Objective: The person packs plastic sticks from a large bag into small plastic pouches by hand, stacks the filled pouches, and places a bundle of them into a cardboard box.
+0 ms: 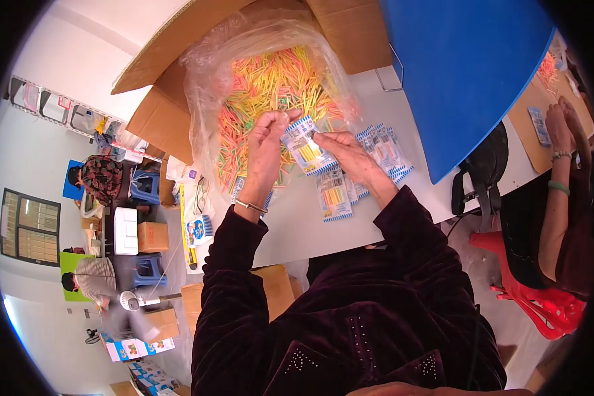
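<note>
My right hand (pixel 350 153) grips the lower right edge of a small blue-and-white packet (pixel 305 148) with yellow sticks showing through its clear window. At the packet's upper left corner is my left hand (pixel 268 135), thumb and fingers pinched together; what it holds there is too small to make out. Beyond both hands, a clear plastic bag (pixel 201 86) in a cardboard box is full of thin yellow, pink and green sticks (pixel 270 79). More packets (pixel 334 195) lie on the table under and beside my right hand.
A blue panel (pixel 462 66) stands at the right, a black bag (pixel 485 168) beside it. A co-worker's hands (pixel 561 125) are at the far right, near a red stool (pixel 528 290). At the left lie a yellow ruler (pixel 186 231) and a packet stack (pixel 199 230); two more people work farther off.
</note>
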`<move>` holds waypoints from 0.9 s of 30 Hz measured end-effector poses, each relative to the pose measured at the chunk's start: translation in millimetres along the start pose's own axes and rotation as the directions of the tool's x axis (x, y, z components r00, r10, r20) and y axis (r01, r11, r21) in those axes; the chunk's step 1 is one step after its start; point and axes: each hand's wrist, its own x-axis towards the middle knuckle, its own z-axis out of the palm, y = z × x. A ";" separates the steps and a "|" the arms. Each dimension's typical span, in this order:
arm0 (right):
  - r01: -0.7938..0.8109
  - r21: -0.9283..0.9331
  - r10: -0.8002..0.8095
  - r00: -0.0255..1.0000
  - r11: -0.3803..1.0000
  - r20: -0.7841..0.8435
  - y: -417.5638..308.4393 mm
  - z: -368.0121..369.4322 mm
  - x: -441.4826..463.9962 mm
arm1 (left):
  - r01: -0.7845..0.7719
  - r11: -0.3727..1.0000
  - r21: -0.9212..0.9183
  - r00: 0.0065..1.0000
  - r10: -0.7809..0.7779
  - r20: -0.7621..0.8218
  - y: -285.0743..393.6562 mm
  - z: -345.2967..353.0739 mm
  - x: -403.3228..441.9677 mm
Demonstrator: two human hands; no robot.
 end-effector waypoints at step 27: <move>-0.110 -0.233 0.136 0.986 0.966 0.098 -7.5 -4.2 -3.9 | -0.144 0.845 0.515 0.945 -0.036 0.324 -2.3 -14.8 -1.6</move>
